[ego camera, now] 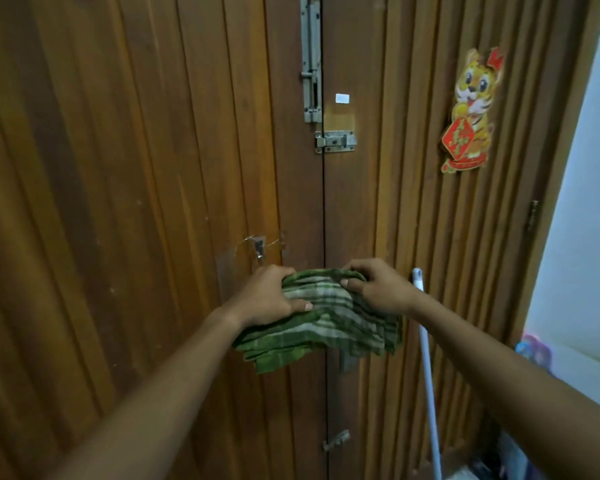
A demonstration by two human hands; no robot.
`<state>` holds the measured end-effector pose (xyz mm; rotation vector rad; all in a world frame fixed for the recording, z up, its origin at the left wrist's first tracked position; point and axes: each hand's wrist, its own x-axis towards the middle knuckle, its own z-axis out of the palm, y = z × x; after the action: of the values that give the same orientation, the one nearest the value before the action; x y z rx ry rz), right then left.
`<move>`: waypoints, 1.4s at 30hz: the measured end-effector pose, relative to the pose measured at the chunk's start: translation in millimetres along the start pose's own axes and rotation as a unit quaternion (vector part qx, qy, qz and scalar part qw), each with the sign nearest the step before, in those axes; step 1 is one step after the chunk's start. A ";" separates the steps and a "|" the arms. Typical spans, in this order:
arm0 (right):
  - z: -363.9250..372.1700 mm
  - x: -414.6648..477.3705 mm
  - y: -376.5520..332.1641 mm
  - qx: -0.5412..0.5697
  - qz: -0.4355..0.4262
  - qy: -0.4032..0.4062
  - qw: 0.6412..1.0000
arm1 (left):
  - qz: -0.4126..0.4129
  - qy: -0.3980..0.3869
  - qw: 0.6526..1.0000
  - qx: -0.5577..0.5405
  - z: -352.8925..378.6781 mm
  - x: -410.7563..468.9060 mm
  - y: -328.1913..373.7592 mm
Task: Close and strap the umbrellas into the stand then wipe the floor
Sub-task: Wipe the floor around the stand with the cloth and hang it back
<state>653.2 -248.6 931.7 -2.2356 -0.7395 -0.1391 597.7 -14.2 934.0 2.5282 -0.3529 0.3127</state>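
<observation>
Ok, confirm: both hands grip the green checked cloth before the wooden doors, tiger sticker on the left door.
No: the head view shows the tiger sticker on the right door, not the left. The left hand and right hand do grip the green checked cloth.

Brown wood door (118,168), two halves, thin gap down middle. Long metal bolt (310,60) up top on left half, beside gap. Small latch (335,141) under it, across gap. Tiny white label (342,98) above latch. Tiger sticker (471,112) on right half. White pole (426,358) tilted before right half. Pale wall (582,202) far right.
</observation>
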 end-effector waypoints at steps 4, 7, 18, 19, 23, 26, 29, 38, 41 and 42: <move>-21.9 -33.2 28.5 -0.005 0.009 0.002 1.000 | 0.022 -0.040 0.999 -0.025 33.2 12.9 23.0; -52.0 -62.3 47.0 0.040 0.059 -0.038 0.997 | 0.040 -0.085 0.994 -0.046 60.1 23.6 51.0; -200.9 -182.0 179.3 -0.005 0.140 -0.059 0.988 | 0.094 -0.197 0.976 0.003 198.0 98.3 218.4; -214.0 -195.9 199.1 -0.027 0.143 -0.050 0.988 | 0.104 -0.214 0.971 0.000 217.2 104.3 236.5; -265.4 -250.6 267.0 -0.039 0.185 -0.014 0.982 | 0.150 -0.225 0.963 0.004 292.6 132.4 308.2; -301.7 -280.4 308.4 -0.037 0.217 0.003 0.976 | 0.169 -0.226 0.959 0.000 341.5 156.0 351.1; -326.1 -305.9 342.1 -0.061 0.249 0.006 0.967 | 0.179 -0.238 0.955 0.005 386.5 173.7 377.7; -313.7 -363.6 494.4 -0.049 0.363 -0.007 0.930 | 0.119 -0.374 0.918 -0.048 560.9 206.9 358.5; -290.4 -378.8 552.1 -0.049 0.401 -0.028 0.914 | 0.096 -0.400 0.909 -0.061 630.5 209.4 336.6; -282.4 -383.3 572.9 -0.053 0.415 -0.034 0.907 | 0.093 -0.403 0.908 -0.066 655.0 210.0 328.2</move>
<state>686.8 -934.9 644.0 -2.4725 0.2398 0.3255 787.4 -685.1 626.1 2.3723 -0.8930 -0.6987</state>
